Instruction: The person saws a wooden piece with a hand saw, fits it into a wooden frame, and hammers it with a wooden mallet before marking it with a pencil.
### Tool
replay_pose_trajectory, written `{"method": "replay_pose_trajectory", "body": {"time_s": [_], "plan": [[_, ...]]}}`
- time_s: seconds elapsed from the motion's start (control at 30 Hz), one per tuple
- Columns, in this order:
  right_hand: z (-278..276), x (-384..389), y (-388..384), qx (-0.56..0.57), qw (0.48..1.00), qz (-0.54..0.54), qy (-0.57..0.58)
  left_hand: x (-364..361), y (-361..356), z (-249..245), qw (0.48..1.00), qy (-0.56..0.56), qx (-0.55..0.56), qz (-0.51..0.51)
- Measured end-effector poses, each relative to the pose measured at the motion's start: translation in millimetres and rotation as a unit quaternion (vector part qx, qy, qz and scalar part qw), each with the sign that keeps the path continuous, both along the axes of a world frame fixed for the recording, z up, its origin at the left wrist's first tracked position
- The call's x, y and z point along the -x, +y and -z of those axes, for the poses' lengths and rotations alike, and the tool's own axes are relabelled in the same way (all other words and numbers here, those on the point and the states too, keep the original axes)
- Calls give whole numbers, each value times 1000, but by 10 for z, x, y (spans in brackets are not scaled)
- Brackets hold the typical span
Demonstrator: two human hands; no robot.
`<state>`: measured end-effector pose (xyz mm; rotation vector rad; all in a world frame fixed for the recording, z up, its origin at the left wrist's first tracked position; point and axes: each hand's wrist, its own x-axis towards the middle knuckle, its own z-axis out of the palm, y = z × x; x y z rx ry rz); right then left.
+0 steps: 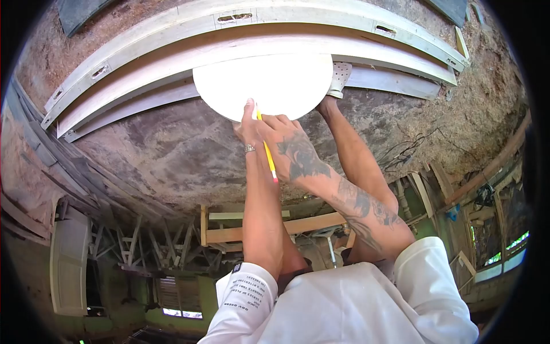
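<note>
A bright white board with a rounded near edge (263, 80) lies against the long pale planks. My left hand (246, 127), with a watch at its wrist, pinches the board's curved edge, the thumb on top and the fingers mostly hidden beneath. Just right of it, my tattooed right hand (278, 131) holds a yellow pencil (268, 153). The pencil's tip points at the board near my left thumb, and its pink eraser end points back toward my body. Whether the tip touches the board cannot be made out.
Long pale boards with cut slots (235, 18) run across the top. A foot in a white clog (339, 77) stands beside the white board. Bare, dusty ground (166, 143) lies below. Wooden frames (166, 243) and a pale panel (70, 261) stand at the lower left.
</note>
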<state>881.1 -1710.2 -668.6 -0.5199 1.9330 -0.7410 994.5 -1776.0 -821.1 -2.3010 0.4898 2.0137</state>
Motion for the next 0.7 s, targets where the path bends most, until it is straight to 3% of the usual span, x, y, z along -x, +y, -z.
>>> {"method": "replay_pose_trajectory", "body": {"time_s": [0.2, 0.3, 0.4, 0.7], "plan": [[84, 41, -51, 35, 994, 37, 94, 34, 1, 8, 1000, -23, 16, 4], [80, 39, 5, -2, 999, -21, 34, 21, 5, -2, 999, -37, 26, 4], [219, -69, 103, -25, 996, -66, 57, 1, 10, 7, 998, -51, 38, 1], [254, -13, 178, -63, 992, -103, -37, 53, 52, 14, 992, -67, 109, -9]]}}
